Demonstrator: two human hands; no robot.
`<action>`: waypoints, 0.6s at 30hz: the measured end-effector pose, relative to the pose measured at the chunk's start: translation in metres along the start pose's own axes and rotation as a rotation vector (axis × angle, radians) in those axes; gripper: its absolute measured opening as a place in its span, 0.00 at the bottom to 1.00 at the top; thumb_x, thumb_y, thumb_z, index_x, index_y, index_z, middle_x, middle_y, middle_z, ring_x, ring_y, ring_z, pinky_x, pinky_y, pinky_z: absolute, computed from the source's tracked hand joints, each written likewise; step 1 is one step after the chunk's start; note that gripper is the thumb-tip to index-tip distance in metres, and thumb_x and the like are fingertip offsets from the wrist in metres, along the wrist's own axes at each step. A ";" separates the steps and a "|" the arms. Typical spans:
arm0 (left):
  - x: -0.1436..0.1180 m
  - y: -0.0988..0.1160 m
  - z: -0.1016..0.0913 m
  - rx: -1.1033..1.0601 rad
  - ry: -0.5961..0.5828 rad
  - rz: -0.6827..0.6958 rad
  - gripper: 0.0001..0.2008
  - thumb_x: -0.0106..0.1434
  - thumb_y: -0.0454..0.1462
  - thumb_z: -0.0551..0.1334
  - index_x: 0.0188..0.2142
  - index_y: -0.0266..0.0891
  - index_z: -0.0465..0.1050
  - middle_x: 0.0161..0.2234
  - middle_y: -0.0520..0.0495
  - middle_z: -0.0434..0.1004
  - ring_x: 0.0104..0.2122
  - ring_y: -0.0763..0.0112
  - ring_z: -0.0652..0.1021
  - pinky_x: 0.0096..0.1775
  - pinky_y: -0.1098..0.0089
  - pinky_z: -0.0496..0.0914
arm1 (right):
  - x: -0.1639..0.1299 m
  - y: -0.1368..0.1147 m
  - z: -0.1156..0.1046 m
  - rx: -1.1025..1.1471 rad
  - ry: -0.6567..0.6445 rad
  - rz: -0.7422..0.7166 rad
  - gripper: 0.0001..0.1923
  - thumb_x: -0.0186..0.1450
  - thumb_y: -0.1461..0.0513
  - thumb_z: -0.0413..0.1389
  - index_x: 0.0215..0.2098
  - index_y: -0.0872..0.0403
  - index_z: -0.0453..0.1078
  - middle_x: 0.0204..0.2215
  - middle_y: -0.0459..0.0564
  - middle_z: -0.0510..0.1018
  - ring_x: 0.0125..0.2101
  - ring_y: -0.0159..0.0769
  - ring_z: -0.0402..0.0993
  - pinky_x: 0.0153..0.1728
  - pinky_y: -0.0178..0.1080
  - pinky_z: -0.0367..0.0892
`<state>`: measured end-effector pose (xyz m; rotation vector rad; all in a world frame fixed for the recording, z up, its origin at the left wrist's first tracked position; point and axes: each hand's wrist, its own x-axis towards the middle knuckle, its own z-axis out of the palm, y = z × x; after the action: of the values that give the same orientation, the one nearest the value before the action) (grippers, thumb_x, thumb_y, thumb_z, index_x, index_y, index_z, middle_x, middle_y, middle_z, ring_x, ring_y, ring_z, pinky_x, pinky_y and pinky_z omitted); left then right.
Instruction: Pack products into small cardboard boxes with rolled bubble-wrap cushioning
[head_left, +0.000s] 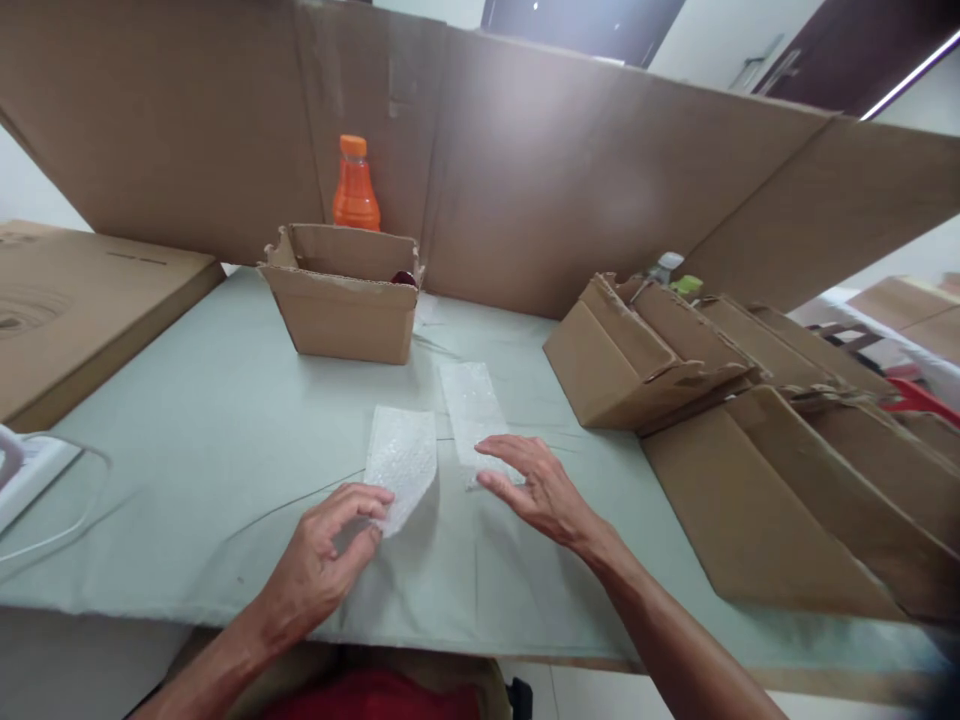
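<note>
Near the front middle of the table, my left hand (334, 545) pinches the lower edge of a small bubble wrap sheet (401, 455) between thumb and fingers. That sheet is tilted, its near end raised off the cloth. Just to its right a second, longer bubble wrap strip (471, 400) lies flat on the table. Over the near end of this strip hovers my right hand (536, 485), thumb and fingers apart with nothing between them. Part of the strip is hidden behind the right hand.
A cardboard box (349, 315) stands at the back, an orange bottle (356, 190) behind it. Several open cardboard bins (765, 520) line the right side. A large flat carton (97, 310) lies at left. Cardboard panels (570, 170) wall the back of the pale cloth-covered table (210, 400).
</note>
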<state>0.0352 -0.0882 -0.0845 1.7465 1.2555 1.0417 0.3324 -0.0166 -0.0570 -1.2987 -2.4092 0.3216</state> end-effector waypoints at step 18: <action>0.018 0.062 0.053 0.103 0.049 0.618 0.11 0.64 0.27 0.59 0.44 0.39 0.71 0.50 0.42 0.79 0.52 0.63 0.76 0.62 0.54 0.64 | 0.024 0.002 0.010 0.021 0.367 -0.227 0.17 0.74 0.62 0.49 0.59 0.48 0.71 0.61 0.55 0.71 0.62 0.42 0.66 0.60 0.51 0.65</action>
<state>0.1103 -0.0918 -0.0465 2.2721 0.8132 1.3814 0.3179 0.0044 -0.0617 -0.9633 -2.2000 0.0387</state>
